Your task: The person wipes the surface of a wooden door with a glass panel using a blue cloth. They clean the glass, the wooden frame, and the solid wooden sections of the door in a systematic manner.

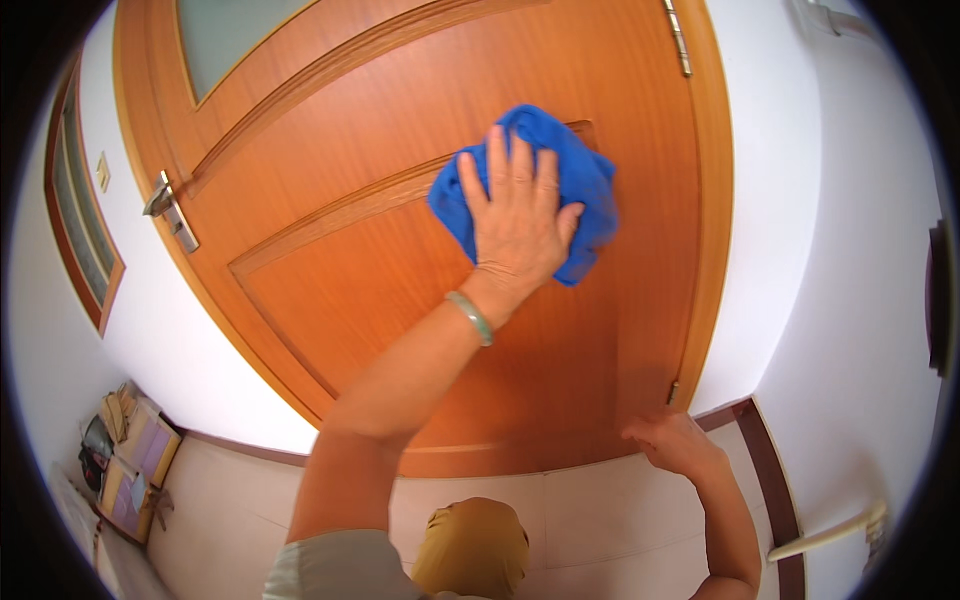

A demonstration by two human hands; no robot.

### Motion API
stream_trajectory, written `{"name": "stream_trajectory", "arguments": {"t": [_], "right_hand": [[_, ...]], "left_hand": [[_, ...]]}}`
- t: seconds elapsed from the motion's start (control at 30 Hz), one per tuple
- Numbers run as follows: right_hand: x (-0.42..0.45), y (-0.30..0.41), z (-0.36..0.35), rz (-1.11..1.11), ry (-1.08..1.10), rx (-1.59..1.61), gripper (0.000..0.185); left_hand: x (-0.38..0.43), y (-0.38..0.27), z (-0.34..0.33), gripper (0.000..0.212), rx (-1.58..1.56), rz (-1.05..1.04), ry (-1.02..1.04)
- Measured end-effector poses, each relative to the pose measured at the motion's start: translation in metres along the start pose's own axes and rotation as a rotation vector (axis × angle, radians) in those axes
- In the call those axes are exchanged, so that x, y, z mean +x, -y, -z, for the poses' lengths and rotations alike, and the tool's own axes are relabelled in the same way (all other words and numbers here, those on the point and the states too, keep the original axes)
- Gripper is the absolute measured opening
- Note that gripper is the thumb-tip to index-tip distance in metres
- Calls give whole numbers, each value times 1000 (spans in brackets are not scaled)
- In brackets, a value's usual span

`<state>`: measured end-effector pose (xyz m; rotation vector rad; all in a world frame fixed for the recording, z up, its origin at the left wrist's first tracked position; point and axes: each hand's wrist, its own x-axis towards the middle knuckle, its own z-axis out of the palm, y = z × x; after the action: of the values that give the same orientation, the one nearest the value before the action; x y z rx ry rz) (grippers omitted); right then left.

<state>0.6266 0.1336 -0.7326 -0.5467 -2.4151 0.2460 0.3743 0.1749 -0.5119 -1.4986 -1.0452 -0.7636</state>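
My left hand [517, 217] lies spread and flat on a blue cloth [589, 180], pressing it against the panelled wooden door [420, 300]. The cloth covers the upper right corner of the door's lower raised panel. A pale green bangle [471, 319] circles the left wrist. Lower right, my right hand [664, 442] hangs near the door's bottom hinge, slightly blurred, its fingers bent. Nothing shows in it, and whether it touches the door is unclear. The metal door handle [172, 211] is at the door's left side.
Metal hinges [677, 37] join the door to its wooden frame [709, 247] on the right. At the lower left stands a small cabinet [139, 469] with things on top. A pale rod or pipe [829, 534] juts from the right wall. A light switch [103, 172] is on the left wall.
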Motion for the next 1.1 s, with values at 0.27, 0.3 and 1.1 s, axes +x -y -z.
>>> {"name": "stream_trajectory", "arguments": {"t": [0.27, 0.3, 1.1], "right_hand": [[-5, -14, -25, -130, 165, 54, 14], [-8, -20, -28, -132, 136, 42, 15], [-4, -28, -54, -44, 144, -95, 18]], "left_hand": [[-59, 67, 28, 59, 42, -188, 144], [-71, 77, 30, 59, 54, -169, 146], [-272, 191, 57, 105, 79, 499, -188]]}}
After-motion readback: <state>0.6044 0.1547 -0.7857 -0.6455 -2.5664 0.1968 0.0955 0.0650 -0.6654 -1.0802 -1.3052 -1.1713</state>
